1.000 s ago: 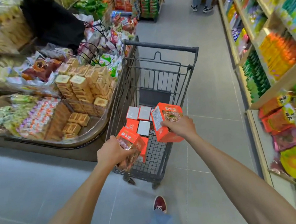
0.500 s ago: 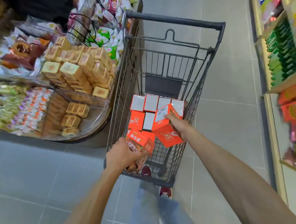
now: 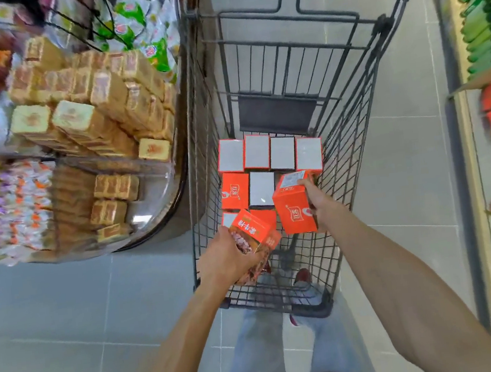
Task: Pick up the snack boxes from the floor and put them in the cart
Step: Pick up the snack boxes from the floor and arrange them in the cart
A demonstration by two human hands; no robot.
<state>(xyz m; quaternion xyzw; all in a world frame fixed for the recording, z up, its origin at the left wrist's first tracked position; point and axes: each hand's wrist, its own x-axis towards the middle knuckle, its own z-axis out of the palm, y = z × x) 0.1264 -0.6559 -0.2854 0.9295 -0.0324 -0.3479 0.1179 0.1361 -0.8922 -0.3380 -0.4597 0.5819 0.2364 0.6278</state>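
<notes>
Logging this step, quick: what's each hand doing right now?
Left hand: grips the snack box with the food picture.
Right hand: grips the plain orange snack box.

Shop aisle: wire cart (image 3: 352, 150), snack display bin (image 3: 160, 194), stocked shelves (image 3: 487, 75), tiled floor (image 3: 54, 312).

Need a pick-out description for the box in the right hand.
Find the wire cart mid-frame. Over its right side, the right hand grips an orange box. Unlike the rowed boxes below, it is held tilted, white label end up.
</notes>
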